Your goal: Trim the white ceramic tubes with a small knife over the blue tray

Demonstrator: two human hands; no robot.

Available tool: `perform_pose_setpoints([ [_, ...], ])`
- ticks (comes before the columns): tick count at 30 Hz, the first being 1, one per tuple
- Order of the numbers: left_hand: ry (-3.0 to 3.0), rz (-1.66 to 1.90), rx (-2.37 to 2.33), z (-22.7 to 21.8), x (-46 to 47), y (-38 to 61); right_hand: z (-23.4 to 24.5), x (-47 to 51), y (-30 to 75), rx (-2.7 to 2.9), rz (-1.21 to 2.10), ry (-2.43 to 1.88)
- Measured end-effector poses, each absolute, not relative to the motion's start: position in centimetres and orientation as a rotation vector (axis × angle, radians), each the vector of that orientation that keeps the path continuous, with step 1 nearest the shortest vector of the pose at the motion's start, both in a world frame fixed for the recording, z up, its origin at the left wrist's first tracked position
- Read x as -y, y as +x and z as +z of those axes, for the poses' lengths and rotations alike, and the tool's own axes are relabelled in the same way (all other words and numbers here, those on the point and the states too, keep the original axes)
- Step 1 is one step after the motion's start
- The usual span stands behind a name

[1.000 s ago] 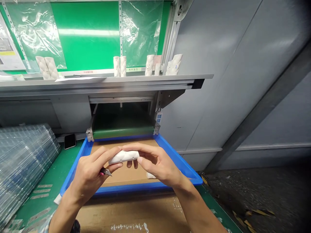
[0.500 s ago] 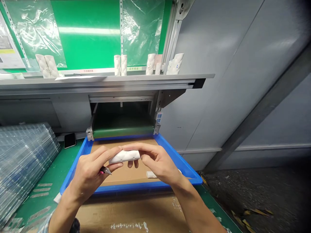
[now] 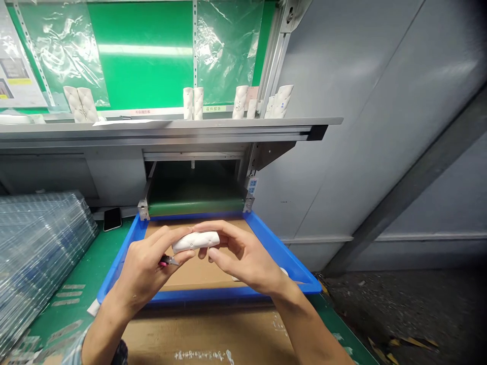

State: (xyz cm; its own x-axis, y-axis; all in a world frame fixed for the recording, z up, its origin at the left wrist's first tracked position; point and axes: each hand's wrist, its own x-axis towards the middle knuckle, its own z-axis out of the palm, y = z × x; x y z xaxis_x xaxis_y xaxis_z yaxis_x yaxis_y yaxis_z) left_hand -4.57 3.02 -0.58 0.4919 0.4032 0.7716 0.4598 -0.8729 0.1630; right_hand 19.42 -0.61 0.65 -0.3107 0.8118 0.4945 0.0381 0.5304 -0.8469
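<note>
My hands hold a white moulded piece [image 3: 196, 242] lengthwise above a blue tray, its dimpled surface facing up. My left hand [image 3: 146, 271] grips its left end and also pinches a small pink-handled knife [image 3: 168, 260], whose blade points right, just below the piece. My right hand [image 3: 245, 258] wraps the other end. Beneath my right hand, a second white piece [image 3: 283, 272] lies in the tray, mostly hidden by that hand and wrist.
The blue tray [image 3: 205, 298] is lined with brown cardboard [image 3: 198, 278]. Several white pieces stand on a grey shelf [image 3: 171, 124] above. A stack of clear plastic sheets [image 3: 41, 248] and a phone [image 3: 112, 219] lie left on a green mat. A green belt [image 3: 196, 207] runs behind the tray.
My hands have lifted slightly and the white piece has tilted a little. My right hand now covers more of the white piece in the tray. The whole view has shifted slightly.
</note>
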Motion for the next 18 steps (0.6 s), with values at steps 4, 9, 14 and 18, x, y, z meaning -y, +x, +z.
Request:
perform_pose_setpoints([
  [4,-2.689,-1.287,0.957,0.3,-2.6,-5.1,0.5,0.3,19.4,1.698,0.786,-0.835],
  [9,-2.568,-1.299,0.898,0.9,-2.2,-5.3,0.6,0.4,19.2,1.711,0.602,-0.869],
  [14,-2.387,-1.187,0.86,0.6,-1.8,-4.6,0.8,0.8,18.7,1.75,0.468,-0.89],
  [18,-2.312,-1.096,0.856,0.4,-1.4,-4.3,0.8,0.8,18.5,1.768,0.39,-0.909],
])
